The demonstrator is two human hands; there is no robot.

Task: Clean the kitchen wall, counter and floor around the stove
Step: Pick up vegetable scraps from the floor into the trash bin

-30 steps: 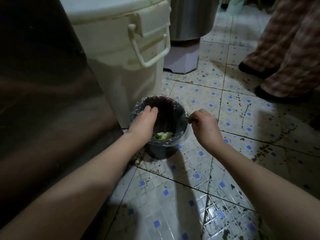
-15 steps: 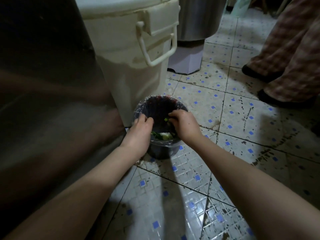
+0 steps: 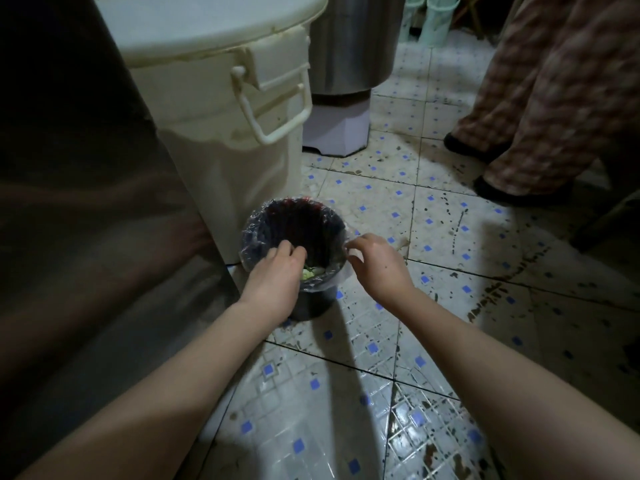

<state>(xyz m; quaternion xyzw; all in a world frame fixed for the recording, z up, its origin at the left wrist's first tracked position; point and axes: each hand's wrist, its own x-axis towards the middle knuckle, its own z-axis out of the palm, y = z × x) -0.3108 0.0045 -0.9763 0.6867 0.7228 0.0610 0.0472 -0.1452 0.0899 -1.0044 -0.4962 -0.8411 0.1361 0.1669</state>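
Left grip (image 3: 277,271): fingers curled over the near rim of the small bin (image 3: 311,306), holding it.
Right grip (image 3: 375,263): fingers curled at the liner (image 3: 252,237) edge; whether it pinches, cannot tell.
Bin: upright on the floor (image 3: 450,237), between both grips.

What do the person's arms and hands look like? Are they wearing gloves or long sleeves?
No gloves, and no sleeves in view. The left hand and right hand are bare; the left forearm and right forearm are bare right to the picture's edge. No watch, ring or bracelet shows.
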